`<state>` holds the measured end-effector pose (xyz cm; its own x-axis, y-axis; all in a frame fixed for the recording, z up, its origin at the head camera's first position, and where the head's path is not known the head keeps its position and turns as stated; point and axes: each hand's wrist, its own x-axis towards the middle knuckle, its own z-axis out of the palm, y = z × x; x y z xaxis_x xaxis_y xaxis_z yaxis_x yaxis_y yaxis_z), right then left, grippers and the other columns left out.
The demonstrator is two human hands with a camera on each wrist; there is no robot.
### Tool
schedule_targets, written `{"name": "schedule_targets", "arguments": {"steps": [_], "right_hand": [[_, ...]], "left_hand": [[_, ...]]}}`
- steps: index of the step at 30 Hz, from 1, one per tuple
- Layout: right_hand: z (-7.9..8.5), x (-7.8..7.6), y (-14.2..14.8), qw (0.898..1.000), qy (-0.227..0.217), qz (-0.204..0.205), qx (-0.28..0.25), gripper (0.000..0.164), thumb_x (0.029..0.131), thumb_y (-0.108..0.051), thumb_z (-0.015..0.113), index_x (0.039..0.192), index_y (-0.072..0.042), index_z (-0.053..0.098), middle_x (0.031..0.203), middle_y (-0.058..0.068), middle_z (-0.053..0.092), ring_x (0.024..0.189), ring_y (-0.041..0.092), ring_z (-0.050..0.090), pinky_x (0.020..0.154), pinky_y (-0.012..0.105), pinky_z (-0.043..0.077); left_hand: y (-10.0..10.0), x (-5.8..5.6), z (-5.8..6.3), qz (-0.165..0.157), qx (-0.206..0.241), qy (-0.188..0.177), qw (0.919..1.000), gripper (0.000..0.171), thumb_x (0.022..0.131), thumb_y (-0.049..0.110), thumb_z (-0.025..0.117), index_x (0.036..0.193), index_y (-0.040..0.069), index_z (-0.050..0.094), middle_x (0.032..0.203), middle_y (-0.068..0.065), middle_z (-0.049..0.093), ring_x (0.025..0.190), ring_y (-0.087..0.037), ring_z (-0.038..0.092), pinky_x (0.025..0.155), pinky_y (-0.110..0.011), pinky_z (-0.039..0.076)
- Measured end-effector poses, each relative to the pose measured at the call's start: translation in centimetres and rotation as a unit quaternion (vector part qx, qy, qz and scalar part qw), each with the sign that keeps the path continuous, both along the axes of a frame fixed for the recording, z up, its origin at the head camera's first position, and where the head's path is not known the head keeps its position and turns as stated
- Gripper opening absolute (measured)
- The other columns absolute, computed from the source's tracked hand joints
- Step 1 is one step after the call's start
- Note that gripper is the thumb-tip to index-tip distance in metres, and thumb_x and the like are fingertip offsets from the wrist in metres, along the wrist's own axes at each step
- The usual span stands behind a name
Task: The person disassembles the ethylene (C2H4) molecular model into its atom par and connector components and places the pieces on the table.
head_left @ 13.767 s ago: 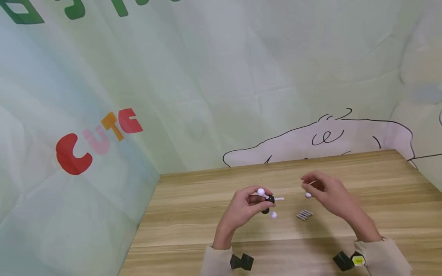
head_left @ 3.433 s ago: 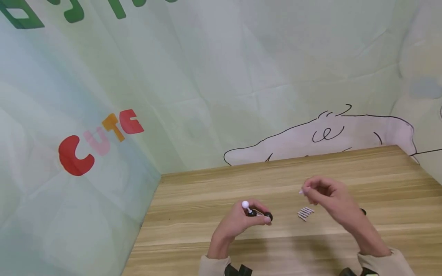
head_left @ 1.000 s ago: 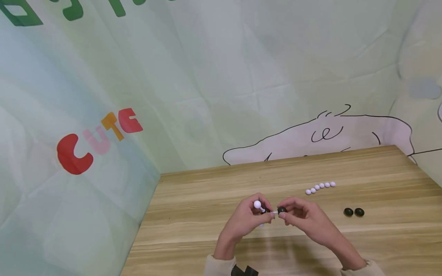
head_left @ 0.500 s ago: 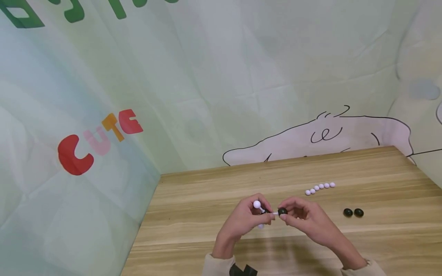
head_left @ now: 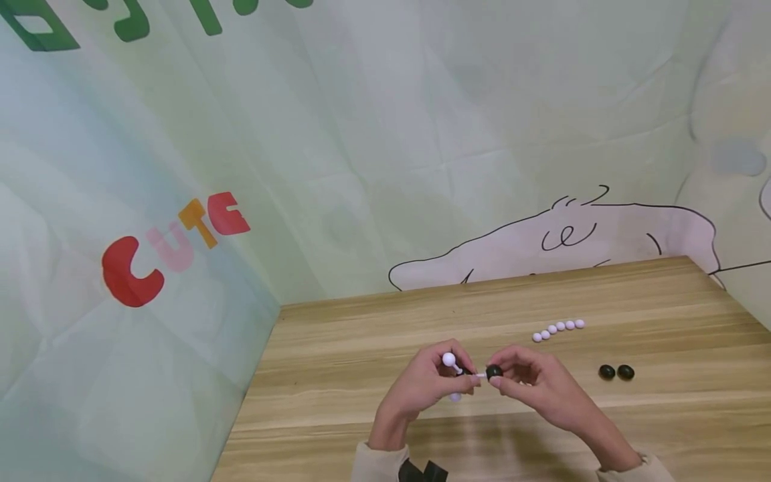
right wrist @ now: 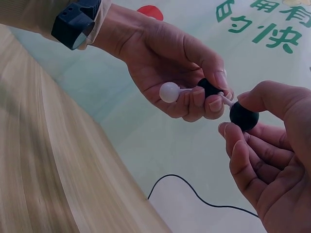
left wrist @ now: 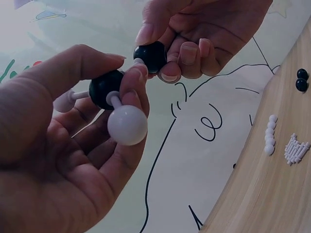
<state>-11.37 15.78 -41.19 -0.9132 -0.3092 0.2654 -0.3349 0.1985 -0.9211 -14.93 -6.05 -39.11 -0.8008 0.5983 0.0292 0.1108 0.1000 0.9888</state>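
My left hand (head_left: 418, 380) grips a ball-and-stick molecular model above the table. In the left wrist view the model's black ball (left wrist: 101, 91) carries two white balls on short pegs, the nearer white ball (left wrist: 127, 125) large in front and the other white ball (left wrist: 63, 102) partly behind the thumb. Facing it, my right hand (head_left: 539, 388) pinches a second black ball (right wrist: 244, 116) between thumb and fingertips. A short white stick (right wrist: 227, 100) spans the gap between the two black balls. Left fingertips lie right at this stick and partly cover the first black ball.
On the wooden table (head_left: 337, 375), a row of several white balls (head_left: 561, 327) lies beyond the right hand. Two black balls (head_left: 616, 372) sit farther right. Several white sticks (left wrist: 296, 148) lie near the row, mostly hidden from the head view. A printed cloth backdrop (head_left: 337, 167) stands behind.
At 3.4 s ago the right hand held a small white piece apart from the model. Now it pinches a black ball against the model's stick. Over the last second the hands have barely moved.
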Motion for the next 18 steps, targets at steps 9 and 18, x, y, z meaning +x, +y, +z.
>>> {"name": "schedule_targets", "arguments": {"steps": [9, 18], "right_hand": [[-0.25, 0.0, 0.12, 1.0, 0.007, 0.009, -0.009, 0.014, 0.089, -0.013, 0.067, 0.103, -0.01, 0.063, 0.091, 0.004, 0.067, 0.076, 0.01, 0.065, 0.064, 0.028, 0.054], [-0.31, 0.14, 0.34, 1.0, 0.003, 0.012, -0.007, 0.017, 0.09, -0.012, 0.066, 0.104, -0.003, 0.063, 0.092, 0.004, 0.066, 0.077, 0.01, 0.065, 0.064, 0.028, 0.054]], "left_hand": [[-0.08, -0.1, 0.05, -0.017, 0.001, 0.004, 0.9999, 0.012, 0.083, 0.004, 0.07, 0.089, 0.0, 0.061, 0.074, 0.002, 0.064, 0.063, -0.008, 0.058, 0.056, -0.018, 0.045], [-0.02, -0.07, 0.14, -0.031, 0.005, -0.013, 0.9994, 0.015, 0.083, 0.004, 0.071, 0.09, -0.003, 0.06, 0.075, 0.002, 0.065, 0.064, -0.007, 0.061, 0.056, -0.018, 0.047]]}}
